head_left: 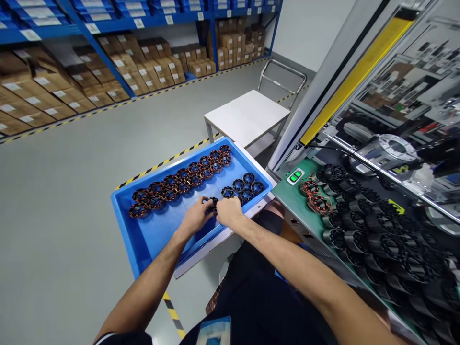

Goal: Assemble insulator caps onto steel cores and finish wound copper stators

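A blue plastic tray (165, 253) lies in front of me. Over its near side, my left hand (197, 215) is closed on a black ring-shaped stator core (212, 204). My right hand (230, 211) is curled against the same core from the other side, its fingertips partly hidden. Just beyond my right hand stand several bare black stator cores (247, 178) in a small group. Along the tray's far side run two rows of stators wound with copper wire (182, 185).
To the right, a green machine bench (287, 189) carries many black stator cores (359, 239), a bundle of orange-wired stators (316, 197) and a green-lit switch (295, 176). A white-topped cart (247, 115) stands beyond the tray. Blue shelving (143, 24) holds cardboard boxes (151, 67).
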The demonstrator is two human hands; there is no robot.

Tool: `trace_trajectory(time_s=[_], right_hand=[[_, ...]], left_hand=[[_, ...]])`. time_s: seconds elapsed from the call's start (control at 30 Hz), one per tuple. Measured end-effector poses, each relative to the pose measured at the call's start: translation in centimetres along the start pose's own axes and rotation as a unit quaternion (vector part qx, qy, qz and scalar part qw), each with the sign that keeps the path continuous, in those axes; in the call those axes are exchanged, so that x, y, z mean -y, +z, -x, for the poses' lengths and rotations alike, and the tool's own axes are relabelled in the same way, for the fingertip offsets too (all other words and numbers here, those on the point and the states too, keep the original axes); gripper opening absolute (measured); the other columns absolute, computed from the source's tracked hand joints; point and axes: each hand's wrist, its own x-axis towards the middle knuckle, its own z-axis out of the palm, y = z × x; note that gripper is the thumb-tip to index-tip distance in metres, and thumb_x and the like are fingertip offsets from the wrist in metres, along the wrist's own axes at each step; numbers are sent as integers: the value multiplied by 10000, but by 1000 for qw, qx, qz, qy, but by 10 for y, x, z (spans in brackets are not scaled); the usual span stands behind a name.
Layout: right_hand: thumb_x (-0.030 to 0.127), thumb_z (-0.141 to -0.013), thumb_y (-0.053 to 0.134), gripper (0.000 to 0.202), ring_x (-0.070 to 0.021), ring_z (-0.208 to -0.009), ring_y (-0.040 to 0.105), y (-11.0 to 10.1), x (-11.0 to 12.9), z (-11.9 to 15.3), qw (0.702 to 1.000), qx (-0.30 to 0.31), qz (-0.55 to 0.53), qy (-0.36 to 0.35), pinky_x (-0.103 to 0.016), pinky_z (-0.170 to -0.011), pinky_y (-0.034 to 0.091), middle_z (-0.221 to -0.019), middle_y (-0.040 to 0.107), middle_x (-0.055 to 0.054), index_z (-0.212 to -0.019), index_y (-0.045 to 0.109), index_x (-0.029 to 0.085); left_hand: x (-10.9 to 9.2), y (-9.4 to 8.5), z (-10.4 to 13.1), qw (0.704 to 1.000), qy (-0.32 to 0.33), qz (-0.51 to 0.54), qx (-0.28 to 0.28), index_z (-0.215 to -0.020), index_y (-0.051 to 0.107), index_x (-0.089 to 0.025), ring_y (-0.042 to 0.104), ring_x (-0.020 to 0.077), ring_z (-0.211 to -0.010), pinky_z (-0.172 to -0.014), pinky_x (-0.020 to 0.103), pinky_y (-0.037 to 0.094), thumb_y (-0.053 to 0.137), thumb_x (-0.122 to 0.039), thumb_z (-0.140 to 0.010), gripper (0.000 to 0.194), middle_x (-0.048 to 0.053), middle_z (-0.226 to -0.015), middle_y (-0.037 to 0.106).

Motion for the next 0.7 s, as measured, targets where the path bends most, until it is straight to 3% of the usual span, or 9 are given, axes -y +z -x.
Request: trace_trajectory(time_s=[0.1,0.2,0.27,0.33,0.4,0.5,0.6,0.7], right_hand=[[444,-1133,828,404,-322,-1381,747,-10,-10,24,995,-50,-88,-9,-586,-1193,655,-1516,751,-134,-1435,766,181],[427,-1144,800,282,-329,-1525,649,-23,-38,64,972,-108,-205,-36,-574,-1281,586,-1638,668,-139,-1294,778,189],[452,-1171,747,251,-275,-1415,705,-32,-64,98,946,-115,-296,-60,-479,-1213,630,-1533,701,-117,-1185,739,202],[544,-1188,683,335,-219,-1162,774,-40,-91,138,915,-103,-382,-80,-396,-1038,700,-1260,738,-67,-1102,680,220],[658,-1152,691,432,-193,-984,773,-47,-115,183,879,-102,-458,-84,-356,-869,727,-1111,691,-28,-1085,629,235],[663,-1026,885,540,-148,-878,774,-58,-140,252,811,-130,-568,-53,-300,-746,716,-1217,655,-22,-1291,632,267],[507,-990,972,672,-93,-775,773,-68,-158,310,769,-146,-622,-23,-235,-698,689,-1212,631,4,-1563,663,340],[461,-1023,934,556,-106,-795,800,-72,-174,350,750,-154,-643,-14,-197,-680,670,-1165,677,-7,-1532,772,305]], left_hand=[[11,-13,-2,999,-3,32,-29,-1149,773,-169,737,266,-1199,-1104,499,642,837,-451,-1088,297,113,-1382,767],[18,-31,-1,994,-8,82,-78,-1071,744,-183,722,245,-1056,-1009,443,616,825,-512,-1049,340,79,-1180,770],[13,-42,2,986,-8,117,-119,-989,694,-205,678,235,-938,-910,396,574,786,-586,-1021,393,48,-1024,727],[-1,-48,8,976,-1,146,-164,-929,640,-228,631,238,-911,-889,380,535,772,-645,-991,443,33,-960,679],[-25,-45,14,964,16,176,-199,-932,632,-231,622,243,-967,-941,380,521,811,-642,-976,450,42,-1010,677],[-75,-25,23,948,62,246,-194,-976,649,-228,674,238,-1049,-994,367,538,851,-586,-1012,413,60,-1116,712],[-134,3,29,923,129,340,-129,-948,609,-236,740,236,-1035,-964,366,593,802,-637,-1063,460,69,-1128,748],[-195,20,32,891,205,405,-35,-906,614,-230,797,300,-1147,-1008,426,636,826,-693,-1037,526,116,-1233,803]])
